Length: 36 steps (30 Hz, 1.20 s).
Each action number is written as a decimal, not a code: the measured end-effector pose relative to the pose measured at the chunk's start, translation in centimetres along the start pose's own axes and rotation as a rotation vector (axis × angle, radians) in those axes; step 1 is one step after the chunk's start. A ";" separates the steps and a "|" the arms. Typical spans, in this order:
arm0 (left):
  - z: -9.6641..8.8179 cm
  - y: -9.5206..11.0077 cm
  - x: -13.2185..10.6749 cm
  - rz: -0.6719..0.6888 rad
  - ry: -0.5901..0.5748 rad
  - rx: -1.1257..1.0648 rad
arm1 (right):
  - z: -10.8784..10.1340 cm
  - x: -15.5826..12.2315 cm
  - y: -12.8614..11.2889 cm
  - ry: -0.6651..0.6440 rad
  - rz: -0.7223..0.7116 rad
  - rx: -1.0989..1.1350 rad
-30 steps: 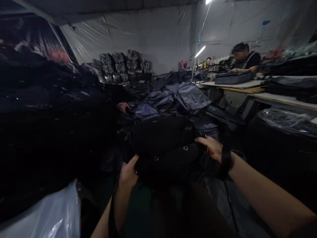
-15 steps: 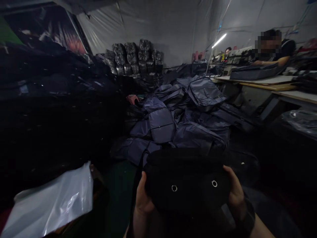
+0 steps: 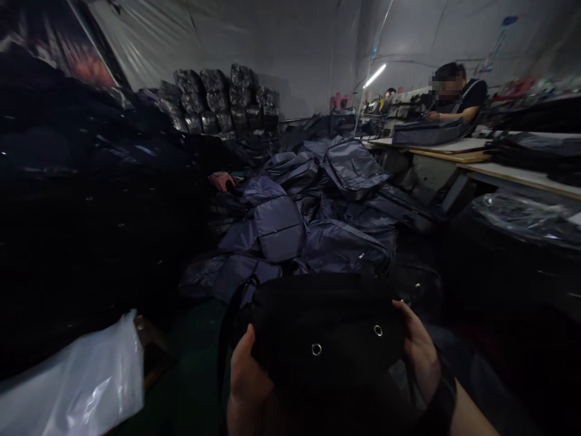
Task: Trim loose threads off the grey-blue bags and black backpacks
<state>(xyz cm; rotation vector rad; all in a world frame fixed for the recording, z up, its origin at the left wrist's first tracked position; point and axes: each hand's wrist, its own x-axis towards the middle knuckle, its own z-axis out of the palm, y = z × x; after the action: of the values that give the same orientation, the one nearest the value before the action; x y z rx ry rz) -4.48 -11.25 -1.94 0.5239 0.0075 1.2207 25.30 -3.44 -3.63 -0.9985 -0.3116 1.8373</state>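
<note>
Both my hands grip a black fabric bag (image 3: 322,324) low in the middle of the view. It has a pair of metal eyelets along its face, and a black strap (image 3: 226,330) hangs off its left side. My left hand (image 3: 245,378) holds the bag's lower left edge. My right hand (image 3: 420,345) cups its right end, with a dark band on the wrist. The bag's underside is hidden in shadow. Just beyond it lies a heap of navy nylon bags (image 3: 279,227).
A translucent white plastic sheet (image 3: 77,381) lies at lower left beside a dark heap (image 3: 91,181). Plastic-wrapped bales (image 3: 218,100) stand stacked at the back. At right, a co-worker (image 3: 454,97) sits at a work table (image 3: 521,175) with a bag on it.
The black bag has risen from the navy heap into my two hands, uncovering the navy bags beneath. Since the last frame the view has shifted slightly left and the bag has tilted.
</note>
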 end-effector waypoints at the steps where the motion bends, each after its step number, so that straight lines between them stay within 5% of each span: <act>1: -0.2 0.2 0.1 0.007 0.000 -0.009 | 0.3 -0.3 0.1 -0.033 0.038 0.020; 10: -3.0 3.7 -0.6 -0.011 -0.084 -0.075 | 2.3 -0.2 2.1 -0.254 0.014 0.194; 16: -3.4 5.0 -1.3 0.048 -0.111 -0.061 | 4.2 -0.2 1.3 -0.222 -0.086 0.162; 28: -3.3 2.9 0.1 0.005 -0.013 -0.031 | 4.4 -0.6 0.6 -0.222 0.113 0.040; 36: -3.0 1.9 -0.2 0.045 0.054 0.049 | 4.6 -0.6 0.4 -0.098 0.160 0.031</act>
<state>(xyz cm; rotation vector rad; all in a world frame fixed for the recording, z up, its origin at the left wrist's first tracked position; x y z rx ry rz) -7.08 -9.89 -3.87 0.5364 0.0722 1.2808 21.69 -3.14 -0.66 -0.9369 -0.2681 2.0341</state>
